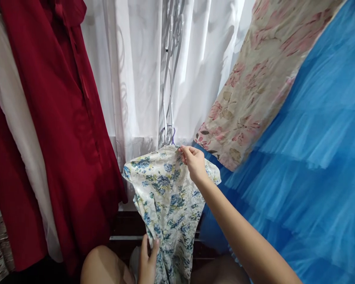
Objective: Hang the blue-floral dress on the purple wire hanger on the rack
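Note:
A white dress with blue and green flowers (168, 193) hangs in front of me from a purple hanger (173, 136), of which only the hook shows above the collar. With fingertips pinched together, my right hand (194, 161) grips the dress at its neckline. Lower down, my left hand (148, 258) is at the left side of the dress near the waist, its thumb and a finger curled around the fabric edge. The hanger's shoulders are hidden inside the dress.
Linked metal chain hooks (170, 79) hang above the dress, before a white curtain (139, 71). Red dresses (59, 130) hang at left. A beige floral dress (239, 110) and a blue tiered tulle dress (307, 157) hang at right. My bare knee (105, 266) is below.

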Demonstrator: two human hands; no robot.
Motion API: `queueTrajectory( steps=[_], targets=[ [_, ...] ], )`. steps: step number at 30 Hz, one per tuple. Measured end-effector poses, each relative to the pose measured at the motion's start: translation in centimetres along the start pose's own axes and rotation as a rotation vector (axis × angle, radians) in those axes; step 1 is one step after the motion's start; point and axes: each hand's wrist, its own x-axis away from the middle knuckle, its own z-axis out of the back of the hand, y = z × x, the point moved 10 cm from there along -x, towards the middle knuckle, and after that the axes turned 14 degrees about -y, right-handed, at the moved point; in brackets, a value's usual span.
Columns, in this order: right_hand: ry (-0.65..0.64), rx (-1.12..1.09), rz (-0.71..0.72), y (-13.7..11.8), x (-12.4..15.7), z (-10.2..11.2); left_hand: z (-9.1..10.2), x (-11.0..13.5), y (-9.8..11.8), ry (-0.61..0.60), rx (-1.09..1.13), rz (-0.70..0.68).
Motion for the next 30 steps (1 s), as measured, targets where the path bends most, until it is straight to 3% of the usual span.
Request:
queueTrajectory(
  steps=[3, 5, 7, 9, 11, 14, 17, 19, 24, 30],
  targets=[
    [-0.022, -0.055, -0.022, -0.3, 0.5, 0.3, 4.3, -1.8, 4.1, 0.131, -0.067, -0.162],
    [-0.025, -0.07, -0.037, -0.6, 0.9, 0.6, 6.7, -2.6, 9.8, 0.205, -0.17, -0.351],
    [-0.018, -0.077, -0.047, -0.7, 1.1, 0.9, 7.4, -2.9, 16.8, 0.225, -0.275, -0.542],
    [-0.018, -0.089, -0.054, -0.6, 1.2, 0.9, 6.4, -2.6, 24.2, 0.188, -0.337, -0.748],
    [-0.027, -0.096, -0.068, -0.2, 1.2, 0.6, 3.9, -2.3, 30.6, 0.099, -0.389, -0.909],
    [-0.05, -0.08, -0.08, 0.3, 1.3, -0.1, -1.4, -2.7, 37.3, -0.117, -0.482, -1.06],
    [-0.083, -0.041, -0.041, 0.0, 1.5, -0.6, -6.1, -3.8, 40.1, -0.378, -0.576, -1.119],
    [-0.106, -0.016, -0.029, -0.2, 1.8, -0.5, -7.6, -4.7, 40.5, -0.461, -0.629, -1.108],
    [-0.174, 0.044, -0.056, 0.2, 2.1, -0.8, -7.0, -6.5, 40.2, -0.413, -0.673, -1.009],
    [-0.139, 0.254, 0.024, 2.5, 2.4, -1.5, -4.8, -7.3, 41.2, -0.263, -0.451, -0.947]
  ],
)
